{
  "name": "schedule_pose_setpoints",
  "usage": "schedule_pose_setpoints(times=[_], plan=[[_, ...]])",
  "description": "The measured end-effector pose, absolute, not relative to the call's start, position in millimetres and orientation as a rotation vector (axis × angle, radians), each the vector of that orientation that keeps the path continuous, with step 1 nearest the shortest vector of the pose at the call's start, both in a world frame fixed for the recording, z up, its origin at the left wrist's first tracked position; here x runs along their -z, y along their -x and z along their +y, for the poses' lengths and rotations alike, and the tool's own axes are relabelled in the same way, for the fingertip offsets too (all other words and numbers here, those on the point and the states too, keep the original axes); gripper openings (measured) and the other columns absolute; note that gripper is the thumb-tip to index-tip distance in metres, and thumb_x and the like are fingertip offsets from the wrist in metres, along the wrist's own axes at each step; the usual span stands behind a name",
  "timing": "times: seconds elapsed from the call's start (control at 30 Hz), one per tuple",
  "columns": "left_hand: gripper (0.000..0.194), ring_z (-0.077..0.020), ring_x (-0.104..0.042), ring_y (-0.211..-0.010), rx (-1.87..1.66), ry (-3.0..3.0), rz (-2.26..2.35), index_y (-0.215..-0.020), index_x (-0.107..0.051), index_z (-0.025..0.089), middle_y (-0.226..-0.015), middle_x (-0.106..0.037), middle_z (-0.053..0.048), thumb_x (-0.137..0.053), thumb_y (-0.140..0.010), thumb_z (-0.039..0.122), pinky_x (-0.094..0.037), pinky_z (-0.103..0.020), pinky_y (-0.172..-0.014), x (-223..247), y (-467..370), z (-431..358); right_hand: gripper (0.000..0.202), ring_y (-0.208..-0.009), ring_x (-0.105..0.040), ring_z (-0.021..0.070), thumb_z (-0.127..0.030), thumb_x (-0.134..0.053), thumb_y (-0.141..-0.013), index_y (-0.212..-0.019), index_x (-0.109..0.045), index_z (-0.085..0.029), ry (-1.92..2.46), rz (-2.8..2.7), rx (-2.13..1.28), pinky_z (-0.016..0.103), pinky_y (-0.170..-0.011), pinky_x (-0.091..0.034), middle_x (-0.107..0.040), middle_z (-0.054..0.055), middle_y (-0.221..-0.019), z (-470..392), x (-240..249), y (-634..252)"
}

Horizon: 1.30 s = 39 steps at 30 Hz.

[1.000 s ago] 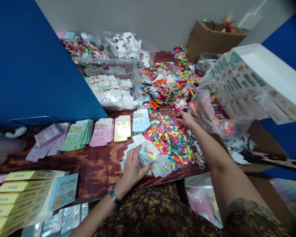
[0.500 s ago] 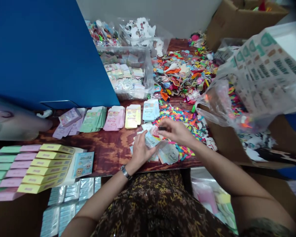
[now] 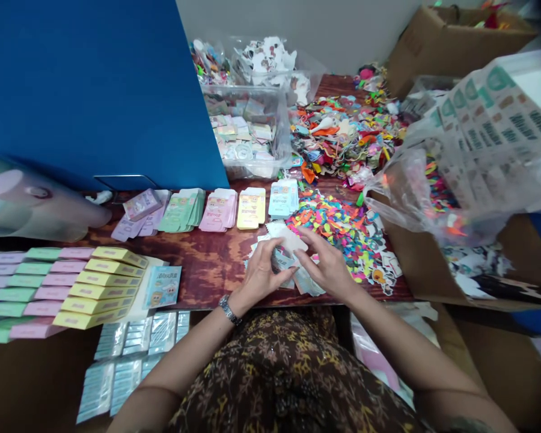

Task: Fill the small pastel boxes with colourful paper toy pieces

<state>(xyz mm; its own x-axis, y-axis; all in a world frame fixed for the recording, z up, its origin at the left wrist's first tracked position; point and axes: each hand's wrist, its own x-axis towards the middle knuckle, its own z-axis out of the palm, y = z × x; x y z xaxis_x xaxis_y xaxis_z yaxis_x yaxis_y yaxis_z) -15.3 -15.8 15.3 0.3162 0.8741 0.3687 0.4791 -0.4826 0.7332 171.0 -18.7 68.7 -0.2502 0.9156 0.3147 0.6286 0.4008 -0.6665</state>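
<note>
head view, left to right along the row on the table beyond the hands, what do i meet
Purple cartons, green cartons, pink cartons, yellow cartons, blue cartons, pile of small colourful pieces.

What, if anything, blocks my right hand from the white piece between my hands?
Nothing visible does: your right hand is at the white piece, and the colorful pile lies beyond, not in between.

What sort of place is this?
Probably a small packing workshop: stacks of printed cartons grouped by colour, a heap of small bright pieces, and rows of formed boxes.
</note>
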Motion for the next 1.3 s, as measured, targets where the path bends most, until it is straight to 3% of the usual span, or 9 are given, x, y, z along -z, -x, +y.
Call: schedule_pose_setpoints(times=[0.07, 0.17, 0.47, 0.67, 0.77, 0.83, 1.0, 1.17, 1.3], plan=[[0.070, -0.0249, -0.057, -0.117, -1.070, -2.133, 1.210, -0.141, -0.033, 0.022, -0.127, -0.055, -0.013, -0.070, -0.085, 0.041, -0.050, -0.040, -0.098, -15.4, 16.6, -18.2, 0.035, -0.096, -0.068, 0.0213, -0.027, -0.052, -0.096, -0.132, -0.055, -0.026, 1.370, -1.903, -0.474, 0.037, -0.084, -0.057, -0.069, 0.009, -0.116, -24.6, -66.7, -165.5], [0.079, -0.0269, -0.055, -0.121, -1.086, -2.142, 1.255, -0.146, -0.025, 0.019, -0.132, -0.053, -0.016, -0.069, -0.085, 0.041, -0.048, -0.042, -0.100, -16.9, 17.3, -22.5, 0.023, -0.094, -0.068, 0.0200, -0.024, -0.051, -0.096, -0.115, -0.064, -0.026, 1.316, -1.888, -0.501, 0.035, -0.084, -0.057, -0.072, 0.006, -0.104, -28.7, -68.9, -161.7], [0.087, -0.0288, -0.051, -0.127, -0.945, -2.095, 1.288, -0.155, -0.011, 0.021, -0.140, -0.047, -0.017, -0.063, -0.089, 0.043, -0.046, -0.043, -0.104, -26.7, 17.0, -27.0, 0.016, -0.084, -0.069, 0.0171, -0.032, -0.061, -0.090, -0.101, -0.068, -0.022, 1.318, -1.593, -1.082, 0.029, -0.068, -0.059, -0.071, 0.004, -0.094, -19.5, -76.6, -157.8], [0.096, -0.0287, -0.055, -0.114, -0.786, -2.190, 1.379, -0.157, 0.005, 0.019, -0.127, -0.053, -0.017, -0.059, -0.090, 0.045, -0.047, -0.043, -0.097, -31.2, 17.7, -29.3, 0.017, -0.090, -0.069, 0.0192, -0.023, -0.057, -0.093, -0.100, -0.072, -0.023, 1.345, -1.876, -0.668, 0.034, -0.077, -0.059, -0.074, 0.005, -0.097, -24.7, -77.7, -154.1], [0.101, -0.0310, -0.054, -0.110, -0.660, -2.332, 1.485, -0.155, 0.015, 0.017, -0.123, -0.053, -0.017, -0.057, -0.090, 0.043, -0.045, -0.050, -0.097, -32.3, 19.1, -29.2, 0.025, -0.096, -0.070, 0.0202, -0.018, -0.052, -0.096, -0.113, -0.070, -0.023, 1.260, -1.952, -0.433, 0.036, -0.085, -0.059, -0.075, 0.007, -0.104, -32.1, -71.4, -147.6], [0.102, -0.0312, -0.055, -0.107, -0.584, -2.378, 1.529, -0.153, 0.019, 0.016, -0.122, -0.052, -0.017, -0.056, -0.089, 0.042, -0.048, -0.047, -0.091, -32.5, 19.9, -28.7, 0.034, -0.100, -0.070, 0.0215, -0.015, -0.050, -0.096, -0.127, -0.064, -0.021, 1.232, -1.923, -0.290, 0.037, -0.088, -0.058, -0.074, 0.010, -0.110, -38.2, -61.7, -139.6], [0.098, -0.0267, -0.056, -0.099, -0.484, -2.280, 1.617, -0.154, 0.016, 0.015, -0.116, -0.051, -0.014, -0.052, -0.090, 0.042, -0.052, -0.038, -0.080, -32.8, 27.1, -33.0, 0.049, -0.119, -0.063, 0.0235, -0.013, -0.044, -0.097, -0.146, -0.046, -0.020, 1.152, -1.921, -0.312, 0.041, -0.100, -0.055, -0.065, 0.013, -0.129, -49.7, -38.9, -120.2], [0.098, -0.0271, -0.056, -0.100, -0.401, -2.270, 1.729, -0.156, 0.008, 0.012, -0.116, -0.053, -0.014, -0.054, -0.086, 0.042, -0.052, -0.036, -0.078, -38.2, 62.9, -50.4, 0.049, -0.112, -0.067, 0.0216, -0.028, -0.046, -0.099, -0.148, -0.042, -0.026, 1.197, -2.010, -0.656, 0.040, -0.095, -0.056, -0.069, 0.007, -0.125, -3.0, -34.9, -139.6], [0.086, -0.0276, -0.057, -0.092, -0.193, -2.375, 2.073, -0.156, -0.013, 0.008, -0.107, -0.058, -0.016, -0.051, -0.091, 0.050, -0.049, -0.037, -0.077, -40.3, 111.6, -60.9, 0.053, -0.121, -0.060, 0.0316, -0.034, -0.052, -0.094, -0.144, -0.047, -0.017, 1.424, -2.130, -0.389, 0.050, -0.102, -0.048, -0.063, 0.015, -0.132, 89.8, -27.5, -173.3]])
